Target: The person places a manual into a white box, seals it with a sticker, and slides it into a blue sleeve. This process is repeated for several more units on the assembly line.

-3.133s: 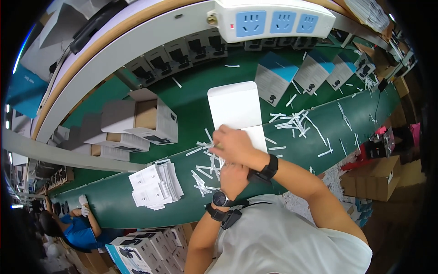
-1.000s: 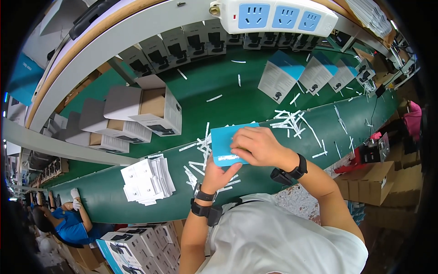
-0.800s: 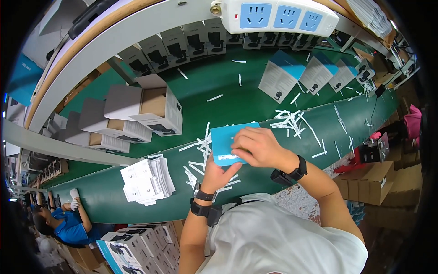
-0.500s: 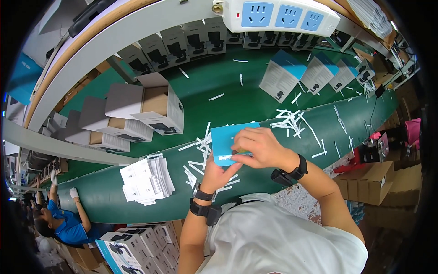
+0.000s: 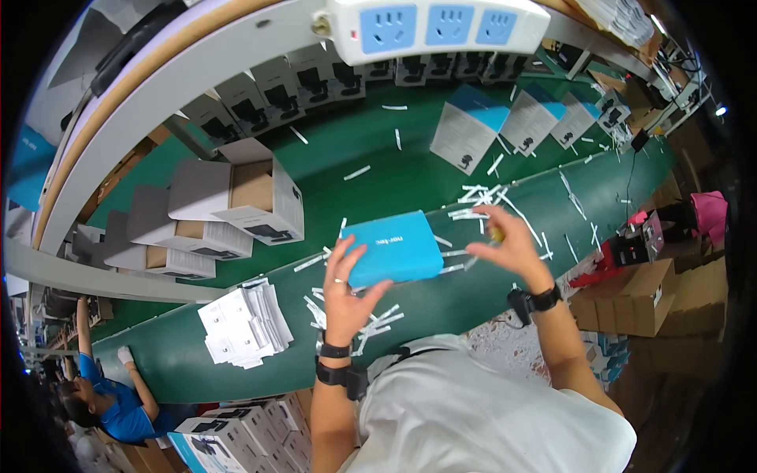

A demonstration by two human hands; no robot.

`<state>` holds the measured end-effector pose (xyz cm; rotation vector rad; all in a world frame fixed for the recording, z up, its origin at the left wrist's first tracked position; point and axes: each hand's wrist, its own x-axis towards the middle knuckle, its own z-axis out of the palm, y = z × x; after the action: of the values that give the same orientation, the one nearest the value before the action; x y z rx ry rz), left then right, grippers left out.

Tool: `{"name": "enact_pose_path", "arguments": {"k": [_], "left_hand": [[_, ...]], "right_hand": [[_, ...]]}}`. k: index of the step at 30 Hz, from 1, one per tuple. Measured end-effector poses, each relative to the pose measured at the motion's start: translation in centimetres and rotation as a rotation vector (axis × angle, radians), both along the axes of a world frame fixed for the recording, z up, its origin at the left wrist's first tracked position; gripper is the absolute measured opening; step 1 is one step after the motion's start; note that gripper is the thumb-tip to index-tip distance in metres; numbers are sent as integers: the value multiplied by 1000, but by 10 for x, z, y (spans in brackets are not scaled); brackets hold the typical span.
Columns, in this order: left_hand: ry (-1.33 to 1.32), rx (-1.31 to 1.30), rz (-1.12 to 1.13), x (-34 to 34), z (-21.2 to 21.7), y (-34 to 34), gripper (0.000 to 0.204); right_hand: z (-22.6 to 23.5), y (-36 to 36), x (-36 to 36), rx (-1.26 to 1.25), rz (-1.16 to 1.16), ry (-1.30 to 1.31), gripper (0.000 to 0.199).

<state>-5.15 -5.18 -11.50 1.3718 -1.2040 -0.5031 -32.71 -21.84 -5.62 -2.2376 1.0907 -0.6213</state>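
Observation:
A flat-faced bright blue carton (image 5: pixel 398 251) with pale lettering is tilted above the green bench. Gripping its left end is my left hand (image 5: pixel 347 296), fingers over the top face and thumb along the near edge. My right hand (image 5: pixel 512 243) is off to the right of the carton, thumb and forefinger spread. A small yellow thing (image 5: pixel 497 234) shows within its curled fingers; its kind is hidden. By the right thumb tip a pale strip (image 5: pixel 471 262) is visible, and I cannot tell whether the thumb touches it.
White paper strips (image 5: pixel 505 201) litter the green bench (image 5: pixel 441 307). To the left are a stack of white leaflets (image 5: pixel 244 323) and open cartons (image 5: pixel 264 201). Blue-topped cartons (image 5: pixel 473 130) stand at the back, beneath a power strip (image 5: pixel 441 30). A co-worker (image 5: pixel 122 402) is far left.
My right hand has moved right, away from the carton. The carton has turned so its wide blue face shows more fully, still in my left hand. The whole view has shifted slightly.

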Motion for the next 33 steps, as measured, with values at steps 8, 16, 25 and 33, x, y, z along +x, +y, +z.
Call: {"name": "enact_pose_path", "arguments": {"k": [8, 16, 25, 33], "left_hand": [[-190, -30, -46, 28, -31, 16, 49], [-937, -12, -88, 41, -1, 22, 62], [-1111, 28, -72, 2, -25, 5, 68], [-1001, 159, -257, 61, 10, -12, 92]], "right_hand": [[-64, 70, 65, -209, 128, -347, 39], [-75, 78, 62, -440, 124, -232, 45], [-106, 64, 67, -304, 252, -300, 55], [-74, 31, 103, 85, 413, -191, 89]]}}
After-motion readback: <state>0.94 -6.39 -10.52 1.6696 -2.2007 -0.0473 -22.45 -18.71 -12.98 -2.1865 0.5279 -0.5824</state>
